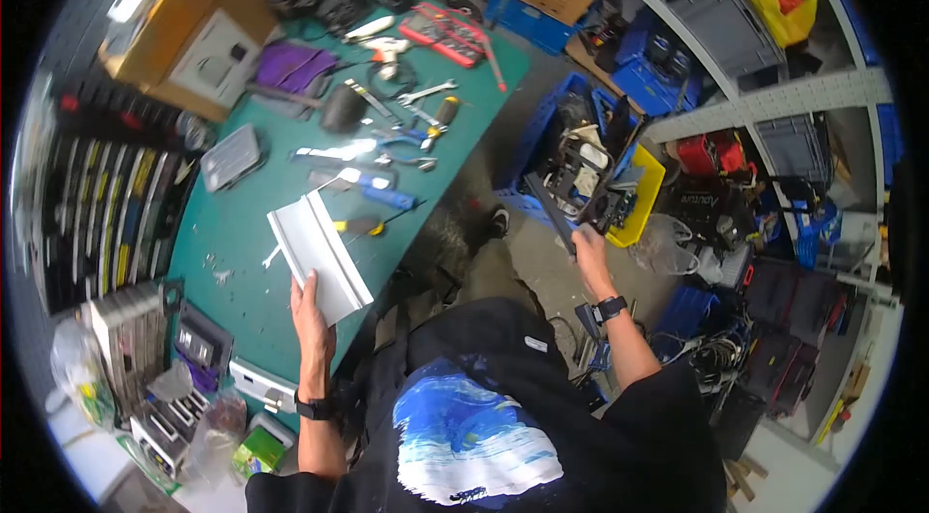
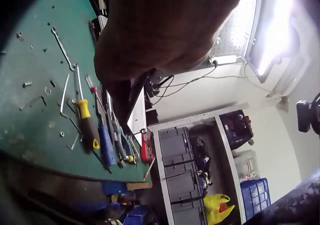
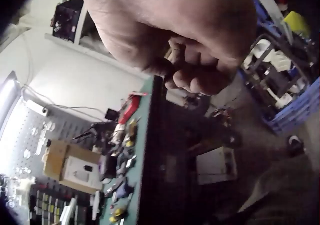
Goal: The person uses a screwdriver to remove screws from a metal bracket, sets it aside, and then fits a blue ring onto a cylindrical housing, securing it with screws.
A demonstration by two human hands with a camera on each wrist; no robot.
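Observation:
My left hand (image 1: 312, 327) grips the lower edge of a white, ridged metal panel (image 1: 317, 252), thumb lying over its face. The panel is tilted over the green workbench and overlaps its near edge in the head view. Out to the right, my right hand (image 1: 592, 263) holds a long, narrow dark bar (image 1: 552, 207), which points toward the blue crate. Curled fingers (image 3: 197, 80) show in the right wrist view, where the bar is mostly hidden. In the left wrist view, the hand (image 2: 150, 35) covers much of the panel.
Hand tools, including a yellow-handled screwdriver (image 2: 84, 120), lie on the green workbench (image 1: 232, 232). A clear plastic box (image 1: 232, 157) and a cardboard box (image 1: 198, 34) stand there too. On the floor sits a blue crate (image 1: 527, 169) of parts, beside a yellow bin (image 1: 646, 186). Loaded shelves (image 1: 764, 106) stand at right.

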